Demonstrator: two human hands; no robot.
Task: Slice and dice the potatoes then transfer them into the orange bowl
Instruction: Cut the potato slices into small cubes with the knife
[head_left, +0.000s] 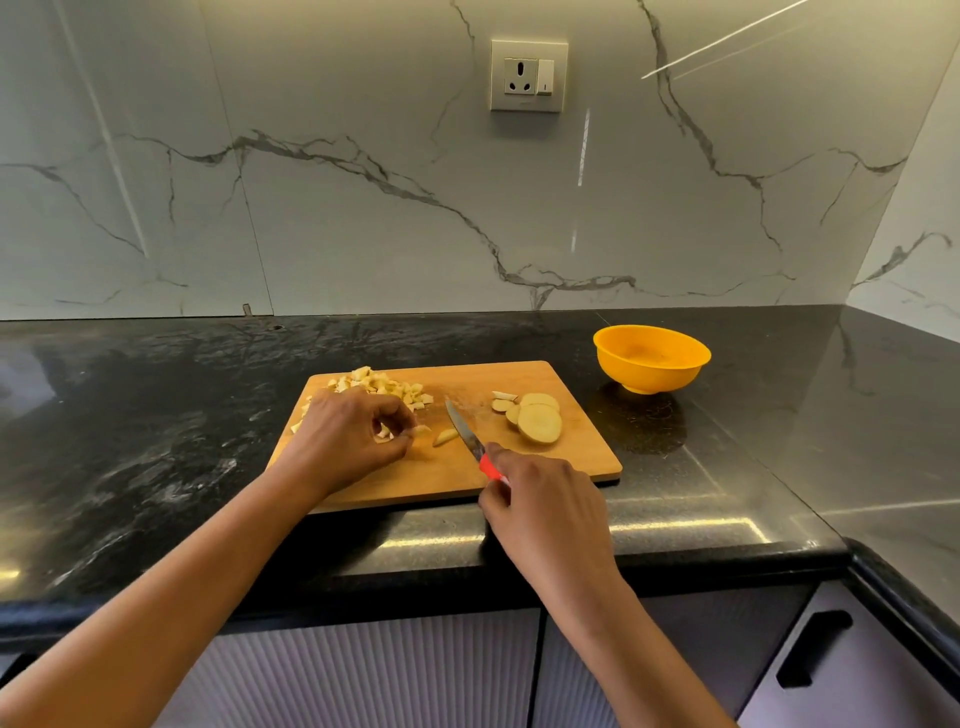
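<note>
Fingers (395, 415), head view: those of the left hand (345, 441) are curled, and small potato bits (384, 435) are pinched between thumb and fingertips. The red handle of the knife (464, 431) is gripped by the right hand (540, 499).
Potato whereabouts: a diced pile (387, 387) is heaped at the far left corner of the board (415, 483). Round slices (540, 423) are stacked toward its right side. One loose strip (445, 438) lies just beside the blade.
Bowl: nothing can be seen inside the orange bowl (652, 376), which is set on the bench (156, 415) past the board's far right corner.
Handling: the cut flesh is judged stiff, light and wet-slick. A strip is best held down by its flat sides, with fingertips tucked back from the edge.
Hand pose: both forearms are angled inward over the bench edge. The left hand is held low over the board. The blade is pointed away and to the left. Whether its tip touches the wood cannot be told.
</note>
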